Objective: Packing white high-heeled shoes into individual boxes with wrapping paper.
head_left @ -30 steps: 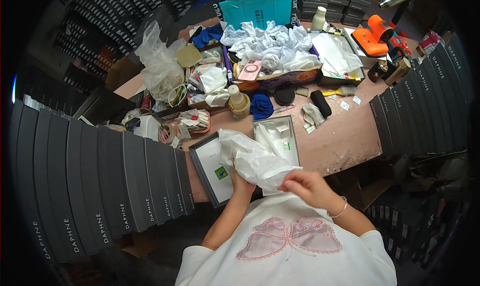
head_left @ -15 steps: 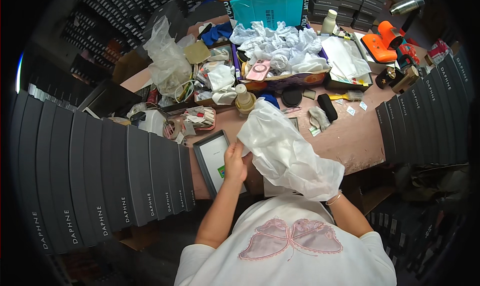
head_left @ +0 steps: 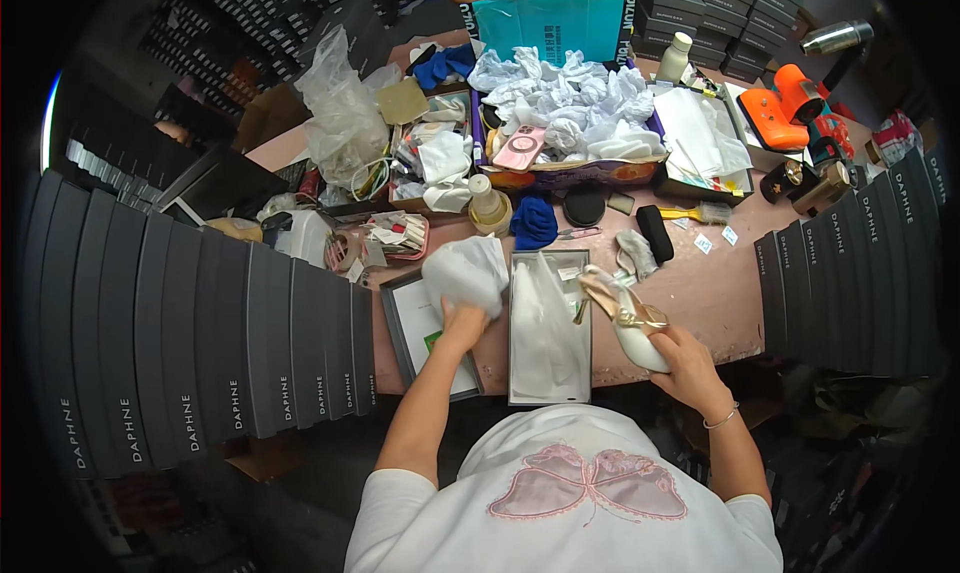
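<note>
A white shoe (head_left: pixel 634 331) with a gold strap and gold inside is gripped at its heel by my right hand (head_left: pixel 692 370). My left hand (head_left: pixel 463 326) is closed on crumpled white wrapping (head_left: pixel 466 275), slightly blurred. Between my hands lies an open grey shoebox (head_left: pixel 512 358). Pale, translucent wrapping (head_left: pixel 547 323) lines it, and what lies beneath that cannot be made out. Under my left forearm is a shallow grey box lid (head_left: pixel 398 323) with a white sheet and a small green patch in it.
Dark shoebox stacks flank the table, left (head_left: pixel 240 333) and right (head_left: pixel 830 273). Behind sits a carton of crumpled white paper (head_left: pixel 560 98) with a pink phone (head_left: pixel 520 148) on it. A blue cloth (head_left: pixel 534 222), a bottle (head_left: pixel 489 208) and a yellow-handled brush (head_left: pixel 695 214) lie nearer.
The white wrapping has come off to the left in my left hand, bunched up. The shoe now shows in my right hand, and the open shoebox is uncovered to view.
</note>
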### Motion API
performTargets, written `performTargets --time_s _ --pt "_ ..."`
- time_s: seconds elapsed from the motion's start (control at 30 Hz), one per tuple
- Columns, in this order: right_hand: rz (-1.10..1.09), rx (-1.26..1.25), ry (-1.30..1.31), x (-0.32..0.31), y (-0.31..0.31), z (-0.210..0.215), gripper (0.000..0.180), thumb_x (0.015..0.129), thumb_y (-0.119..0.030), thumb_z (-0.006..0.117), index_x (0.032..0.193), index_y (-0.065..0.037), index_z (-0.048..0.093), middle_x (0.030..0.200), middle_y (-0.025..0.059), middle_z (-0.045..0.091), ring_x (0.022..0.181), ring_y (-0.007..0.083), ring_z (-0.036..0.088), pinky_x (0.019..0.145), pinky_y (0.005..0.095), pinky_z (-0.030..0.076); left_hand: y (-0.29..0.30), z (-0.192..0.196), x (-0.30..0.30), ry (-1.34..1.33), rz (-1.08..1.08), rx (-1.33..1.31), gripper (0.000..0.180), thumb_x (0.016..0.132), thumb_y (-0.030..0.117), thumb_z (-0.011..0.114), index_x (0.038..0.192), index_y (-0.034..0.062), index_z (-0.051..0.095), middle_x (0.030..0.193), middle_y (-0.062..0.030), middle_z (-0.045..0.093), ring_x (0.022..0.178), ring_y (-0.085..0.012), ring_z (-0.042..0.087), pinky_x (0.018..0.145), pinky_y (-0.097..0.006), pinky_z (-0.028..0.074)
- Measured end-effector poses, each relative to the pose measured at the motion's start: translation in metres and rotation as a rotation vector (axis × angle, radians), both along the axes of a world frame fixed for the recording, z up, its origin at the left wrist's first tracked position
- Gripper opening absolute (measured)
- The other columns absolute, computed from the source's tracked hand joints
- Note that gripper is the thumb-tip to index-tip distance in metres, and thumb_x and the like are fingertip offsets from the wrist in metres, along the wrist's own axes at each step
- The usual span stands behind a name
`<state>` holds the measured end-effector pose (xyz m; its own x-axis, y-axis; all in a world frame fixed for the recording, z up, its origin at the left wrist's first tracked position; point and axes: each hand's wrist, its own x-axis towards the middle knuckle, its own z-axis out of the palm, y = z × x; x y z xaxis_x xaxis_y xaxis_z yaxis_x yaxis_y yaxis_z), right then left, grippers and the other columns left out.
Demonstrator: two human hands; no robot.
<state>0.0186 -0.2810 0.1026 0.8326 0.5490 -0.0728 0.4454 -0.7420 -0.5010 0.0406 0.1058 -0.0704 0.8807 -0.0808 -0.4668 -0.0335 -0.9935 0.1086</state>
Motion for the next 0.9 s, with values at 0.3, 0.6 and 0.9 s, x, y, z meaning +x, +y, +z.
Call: performTargets --time_s 0.3,0.6,0.9 --pt "0.607 -0.060 -0.420 0.015 0.084 0.028 0.017 0.082 -0.018 0.056 0.099 -0.019 0.060 0.132 0.0072 0.048 0.125 0.0249 0.043 0.103 0.0465 0.035 0.019 0.114 -0.003 0.120 0.205 -1.041 0.053 0.095 0.038 0.052 0.131 -0.0008 0.049 0.113 -0.0128 0.063 0.100 -0.0185 0.061 0.087 -0.035 0.049" --pt "0.178 0.328 -0.074 0.005 0.169 -0.025 0.038 0.072 -0.007 0.070 0.108 -0.013 0.062 0.114 0.0116 0.055 0.108 0.0285 0.053 0.090 0.0420 0.044 0.010 0.041 -0.081 1.078 0.771 -2.012 0.049 0.089 0.029 0.057 0.130 0.0053 0.045 0.112 -0.0173 0.059 0.100 -0.0285 0.062 0.081 -0.040 0.057" --pt "0.158 0.199 -0.217 -0.011 0.228 -0.073 0.018 0.071 -0.019 0.068 0.081 -0.007 0.058 0.077 0.0078 0.055 0.068 0.0291 0.058 0.062 0.0403 0.047 0.002 0.092 -0.110 0.657 1.018 -1.928 0.080 0.077 -0.006 0.055 0.142 0.0193 0.017 0.126 -0.0134 0.043 0.109 -0.0261 0.056 0.085 -0.041 0.056"
